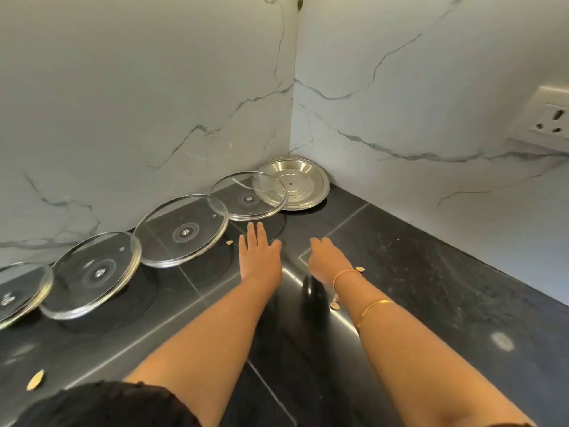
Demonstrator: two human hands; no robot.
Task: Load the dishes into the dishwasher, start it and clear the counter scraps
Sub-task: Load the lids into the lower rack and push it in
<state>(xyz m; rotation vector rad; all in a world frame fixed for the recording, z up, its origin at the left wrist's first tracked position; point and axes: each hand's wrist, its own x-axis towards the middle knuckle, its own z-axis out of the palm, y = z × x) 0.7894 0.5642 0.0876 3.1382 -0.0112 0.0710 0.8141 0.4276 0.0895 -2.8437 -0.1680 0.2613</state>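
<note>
- Head view: black counter (431,272) runs into a corner between two marble walls (154,103). The right side of the counter is bare, with room to move there.
- Five lids lie in a row along the left wall. The steel lid (303,183) sits in the corner, and the small glass lid (243,195) overlaps its left edge.
- Next come the middle glass lid (183,229) and the large glass lid (92,272). The edge lid (18,291) is cut off by the frame.
- Left hand (260,254): palm down, fingers straight, grasping nothing. Its fingertips are just short of the small glass lid's rim.
- Right hand (328,257): fingers curl down toward the counter. Can't tell whether it holds anything.
- Small scrap (229,242): on the counter just left of the left hand, near the middle glass lid's rim.
- Round scrap (359,269): beside the right wrist, outer side.
- Front scrap (35,380): near the counter's front edge, well apart from both hands.
</note>
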